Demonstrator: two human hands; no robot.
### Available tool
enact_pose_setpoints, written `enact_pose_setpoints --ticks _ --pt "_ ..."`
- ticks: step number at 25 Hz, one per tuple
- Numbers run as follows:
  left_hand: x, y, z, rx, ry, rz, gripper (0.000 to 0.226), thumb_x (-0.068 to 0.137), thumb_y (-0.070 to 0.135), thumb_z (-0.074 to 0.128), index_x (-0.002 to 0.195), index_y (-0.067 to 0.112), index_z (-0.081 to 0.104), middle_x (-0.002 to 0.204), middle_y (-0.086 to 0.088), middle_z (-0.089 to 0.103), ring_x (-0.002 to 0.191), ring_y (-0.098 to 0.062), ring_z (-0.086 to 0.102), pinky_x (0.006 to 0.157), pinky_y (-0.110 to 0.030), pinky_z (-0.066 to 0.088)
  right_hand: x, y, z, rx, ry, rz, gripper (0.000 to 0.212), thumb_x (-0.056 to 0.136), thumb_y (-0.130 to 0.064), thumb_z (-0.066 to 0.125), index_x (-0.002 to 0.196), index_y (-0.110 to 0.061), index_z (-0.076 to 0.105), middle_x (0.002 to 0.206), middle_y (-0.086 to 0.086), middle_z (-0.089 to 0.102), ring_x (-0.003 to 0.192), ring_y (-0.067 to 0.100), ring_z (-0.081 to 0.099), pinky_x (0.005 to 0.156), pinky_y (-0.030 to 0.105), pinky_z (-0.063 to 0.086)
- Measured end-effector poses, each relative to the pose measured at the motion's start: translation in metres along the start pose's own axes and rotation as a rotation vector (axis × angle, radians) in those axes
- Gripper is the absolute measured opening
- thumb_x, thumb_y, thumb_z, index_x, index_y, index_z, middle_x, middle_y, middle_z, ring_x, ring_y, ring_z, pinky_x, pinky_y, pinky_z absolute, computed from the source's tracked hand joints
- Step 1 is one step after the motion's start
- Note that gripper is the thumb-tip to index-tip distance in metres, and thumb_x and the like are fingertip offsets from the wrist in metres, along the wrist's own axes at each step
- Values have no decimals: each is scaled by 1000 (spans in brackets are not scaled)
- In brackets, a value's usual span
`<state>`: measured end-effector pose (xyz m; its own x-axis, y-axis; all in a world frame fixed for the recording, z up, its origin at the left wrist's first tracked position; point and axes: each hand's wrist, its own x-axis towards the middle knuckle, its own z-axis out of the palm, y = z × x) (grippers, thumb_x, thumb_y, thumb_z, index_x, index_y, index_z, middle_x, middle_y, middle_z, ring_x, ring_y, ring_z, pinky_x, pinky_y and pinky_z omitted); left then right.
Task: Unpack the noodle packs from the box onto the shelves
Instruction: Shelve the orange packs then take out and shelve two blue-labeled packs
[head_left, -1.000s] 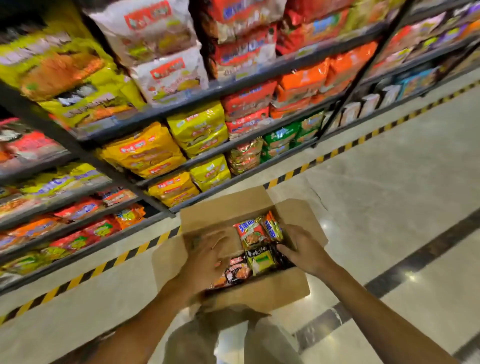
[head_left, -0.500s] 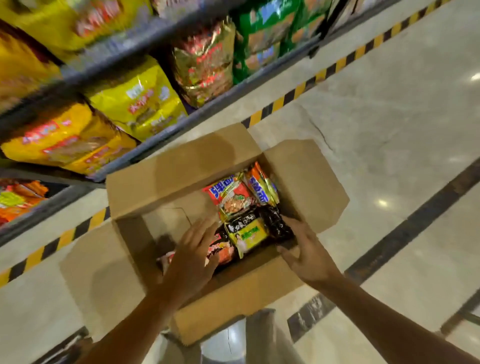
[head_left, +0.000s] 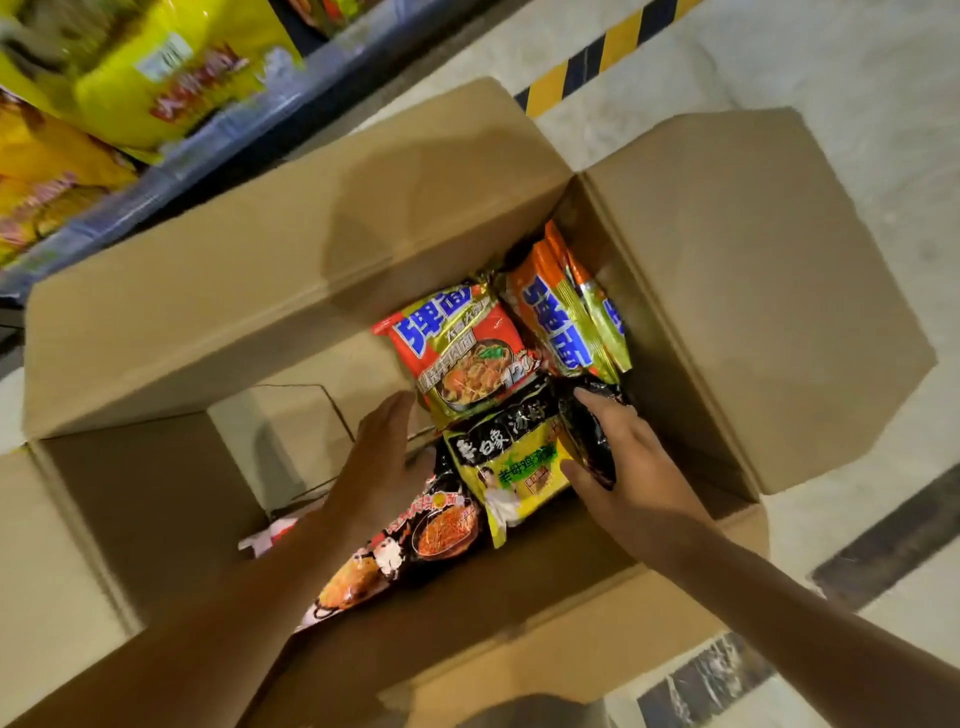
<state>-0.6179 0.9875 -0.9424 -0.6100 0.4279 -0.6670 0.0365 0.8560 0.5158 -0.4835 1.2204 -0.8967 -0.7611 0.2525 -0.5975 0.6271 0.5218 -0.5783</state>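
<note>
An open cardboard box (head_left: 748, 270) on the floor holds several noodle packs. A red and gold pack (head_left: 462, 353) lies at the top, an orange one (head_left: 566, 317) stands beside it. Below them sit a yellow-green pack (head_left: 511, 462), a black pack (head_left: 584, 431) and a black pack with noodle pictures (head_left: 415, 540). My left hand (head_left: 376, 462) reaches into the box with straight fingers, touching the left edge of the packs. My right hand (head_left: 623, 467) is inside at the right, its thumb and fingers curled round the black pack.
The lowest shelf (head_left: 218, 150) runs along the upper left with yellow noodle bags (head_left: 171, 78) on it. A yellow-black striped line (head_left: 597, 57) marks the floor beside it. The box's flaps spread out to the left, far side and right. Pale stone floor lies to the right.
The view has dropped closer over the box. Both hands have gone deeper inside; my right hand moved from the box's near rim onto the black pack.
</note>
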Motion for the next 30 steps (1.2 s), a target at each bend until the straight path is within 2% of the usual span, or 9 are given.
enact_pose_setpoints --ticks 3,6,8,11,14,17,20,26,30 --pt "41 18 9 -308 71 -190 66 92 16 68 147 8 32 126 6 42 116 -14 42 94 -27 36 9 14 9 36 -1 19 71 95 -33 63 151 -46 22 151 -20 30 124 -23 18 104 16 24" --pt "74 19 25 -629 76 -469 69 83 29 78 137 15 38 130 -1 57 113 -24 57 101 -41 46 11 24 12 52 -6 13 72 93 -38 63 150 -50 22 146 -26 28 131 -15 22 107 18 28" --pt "83 18 33 -672 168 -558 62 80 34 81 124 16 41 119 -2 61 106 -23 59 98 -41 47 12 26 12 47 3 23 72 92 -40 63 150 -52 22 146 -27 28 133 -12 24 109 21 28" --pt "85 22 33 -697 257 -649 56 80 29 82 122 7 54 110 -1 60 96 -21 56 86 -32 42 14 24 11 63 7 28 71 92 -37 64 148 -53 23 149 -22 31 136 -6 31 112 25 32" --pt "81 17 25 -791 199 -606 32 79 27 82 103 12 67 100 0 70 89 -20 63 79 -28 42 19 13 6 57 62 -6 74 91 -32 66 150 -47 25 152 -19 30 140 -3 29 114 27 32" --pt "65 13 11 -849 155 -528 46 77 26 83 113 7 63 100 -7 73 98 -23 66 73 -29 42 28 0 2 43 214 -60 82 89 -20 71 155 -32 25 159 -18 19 148 -2 16 118 23 22" --pt "35 11 -8 -877 174 -518 51 77 29 83 114 11 53 101 -6 66 95 -22 61 83 -34 42 39 -12 4 13 248 -39 88 88 -16 73 157 -28 19 161 -16 15 149 -2 12 120 26 18" --pt "-23 -19 -49 -788 218 -464 47 79 30 81 115 20 52 103 5 64 105 -24 59 87 -40 45 69 -14 26 -213 315 18 95 82 -23 78 156 -10 21 155 7 32 146 23 23 120 41 28" --pt "-41 -37 -59 -769 239 -424 51 78 30 80 119 18 52 106 6 63 103 -19 60 82 -34 46 88 -18 36 -355 434 122 92 76 -32 82 151 -11 32 143 13 46 128 32 41 104 45 39"
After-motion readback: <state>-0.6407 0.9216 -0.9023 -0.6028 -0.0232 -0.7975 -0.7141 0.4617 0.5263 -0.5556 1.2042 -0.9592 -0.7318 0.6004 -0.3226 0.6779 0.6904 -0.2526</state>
